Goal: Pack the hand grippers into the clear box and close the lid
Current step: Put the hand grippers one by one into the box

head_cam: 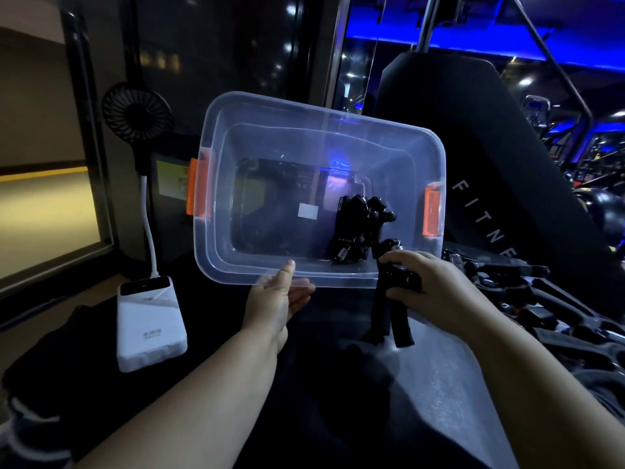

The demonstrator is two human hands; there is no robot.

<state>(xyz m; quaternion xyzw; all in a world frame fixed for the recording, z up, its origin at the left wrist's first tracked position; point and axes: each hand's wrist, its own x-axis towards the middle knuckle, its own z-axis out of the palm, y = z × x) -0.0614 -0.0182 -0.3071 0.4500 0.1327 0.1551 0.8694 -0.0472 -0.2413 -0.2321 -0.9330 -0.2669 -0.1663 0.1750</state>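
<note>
1. Far left, off the job: a small black fan (137, 111) on a white stalk, rising from a white power bank (150, 324) on the dark surface. Best left alone, well apart from the work.

2. Left hand (275, 299) at the near rim of the clear box (270, 137), thumb up over the edge, fingers underneath — pinching the rim and tipping the box up toward the camera. Steadying needed here: a firm pinch, no swing, opening kept toward the right hand. Orange latch (199, 187) at the left end hanging free; its twin at the right end likewise. No lid seen.

3. Inside the box, low and to the right, one black hand gripper already in (358, 225), spring end near the lower wall. Room to its left, so the next piece is probably best laid alongside rather than on top, handles in line, for a flat fit under the lid.

4. Right hand (436, 289) closed around a second hand gripper (392, 299), just at the box's near right corner, handles pointing down and out of the box. Head end first over the rim, then a low release — not a drop; thin plastic, tilted.

5. Far right, more black gear heaped on the surface (527, 299), too dark to count or name. Likely more to pack.
</note>
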